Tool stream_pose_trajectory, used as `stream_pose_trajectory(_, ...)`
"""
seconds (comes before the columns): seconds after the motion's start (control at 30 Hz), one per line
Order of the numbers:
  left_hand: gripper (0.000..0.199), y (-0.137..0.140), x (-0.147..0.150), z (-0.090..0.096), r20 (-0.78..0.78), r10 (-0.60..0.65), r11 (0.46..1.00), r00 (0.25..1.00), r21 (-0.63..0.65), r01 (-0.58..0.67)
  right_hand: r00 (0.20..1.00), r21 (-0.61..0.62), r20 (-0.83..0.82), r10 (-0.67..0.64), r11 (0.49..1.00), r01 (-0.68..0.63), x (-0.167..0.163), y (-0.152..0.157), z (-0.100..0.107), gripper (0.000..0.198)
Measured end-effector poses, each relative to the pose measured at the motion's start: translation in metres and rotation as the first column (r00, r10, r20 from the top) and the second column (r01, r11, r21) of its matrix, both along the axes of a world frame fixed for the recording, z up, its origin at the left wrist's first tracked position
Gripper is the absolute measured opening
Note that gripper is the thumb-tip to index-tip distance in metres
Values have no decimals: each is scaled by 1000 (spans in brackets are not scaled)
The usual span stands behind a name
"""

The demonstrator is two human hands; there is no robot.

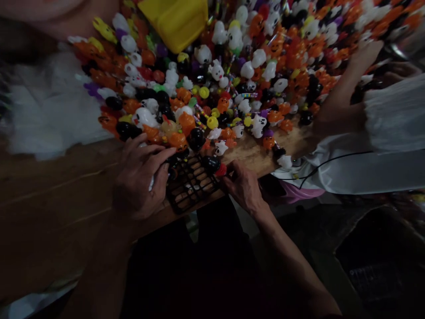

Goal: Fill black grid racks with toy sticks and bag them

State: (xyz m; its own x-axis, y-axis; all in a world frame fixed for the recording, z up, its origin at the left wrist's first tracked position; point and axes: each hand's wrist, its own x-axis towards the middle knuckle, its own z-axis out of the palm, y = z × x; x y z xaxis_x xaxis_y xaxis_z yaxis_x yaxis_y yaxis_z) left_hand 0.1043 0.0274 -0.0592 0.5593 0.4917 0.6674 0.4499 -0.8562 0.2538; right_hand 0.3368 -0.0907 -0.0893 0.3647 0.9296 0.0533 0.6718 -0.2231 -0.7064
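Observation:
My right hand (244, 186) pinches the red end of a small black plastic figure (211, 164). That figure is over the right part of a black grid tray (189, 199) at the table's edge. My left hand (141, 177) is curled at the tray's left side, its fingertips beside an orange pumpkin figure (178, 141). A bit of something white (151, 182) shows under its fingers; the rest is hidden by the hand. Round black figures (196, 139) lie just behind the tray.
A large heap of small ghost, pumpkin and other figures (247, 70) covers the wooden table (59, 190). A yellow scoop-like container (181, 24) stands in the heap. Clear plastic bags (40, 102) lie at left. At right, another person's arm (341, 97) reaches in. A black cable (332, 158) hangs there.

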Motion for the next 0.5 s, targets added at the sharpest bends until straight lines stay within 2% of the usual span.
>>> stream_pose_trajectory(0.1,46,1,0,1,-5,-32,999,999,33,32,999,-16,29,-43,999,43,3,-1,-3,12)
stream_pose_trajectory(0.27,52,0,-1,4,-27,-41,999,999,18,41,991,-38,84,-102,994,106,9,-3,-11,13)
stream_pose_trajectory(0.37,53,-2,0,2,-25,-12,1000,1000,11,13,996,-35,66,-62,997,64,11,-8,-12,18)
stream_pose_trajectory(0.5,39,-6,2,3,-27,48,998,998,36,-47,998,70,29,64,995,-66,17,-15,-8,28)
